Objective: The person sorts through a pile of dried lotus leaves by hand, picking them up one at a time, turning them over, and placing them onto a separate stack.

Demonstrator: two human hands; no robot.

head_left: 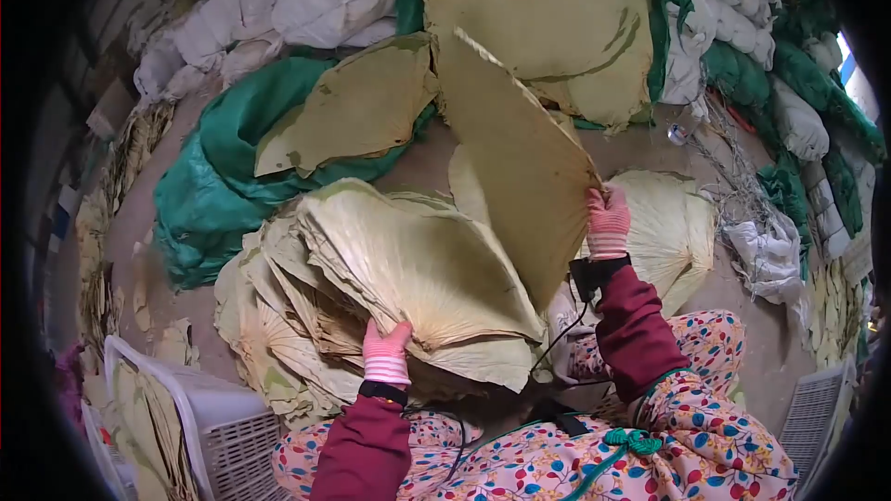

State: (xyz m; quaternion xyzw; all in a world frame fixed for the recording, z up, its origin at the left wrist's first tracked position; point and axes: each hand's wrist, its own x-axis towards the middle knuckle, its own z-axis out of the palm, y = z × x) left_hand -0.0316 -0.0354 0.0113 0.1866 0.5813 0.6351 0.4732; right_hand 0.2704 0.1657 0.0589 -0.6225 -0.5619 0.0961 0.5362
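Holding: one raised dried leaf, one leaf stack

Right hand (608,221), striped glove: pinching the raised dried leaf (520,167) at its right edge. From that grip I see the leaf lie leftward, long axis slanting from far left down toward the near side. Left hand (386,353), matching glove: closed on the near edge of the leaf stack (427,260), left of the raised leaf.

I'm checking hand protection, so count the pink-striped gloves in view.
2: the left hand's glove, touching the near edge of the stacked leaves, and the right hand's glove, holding the raised leaf by its edge. Others could be hidden.
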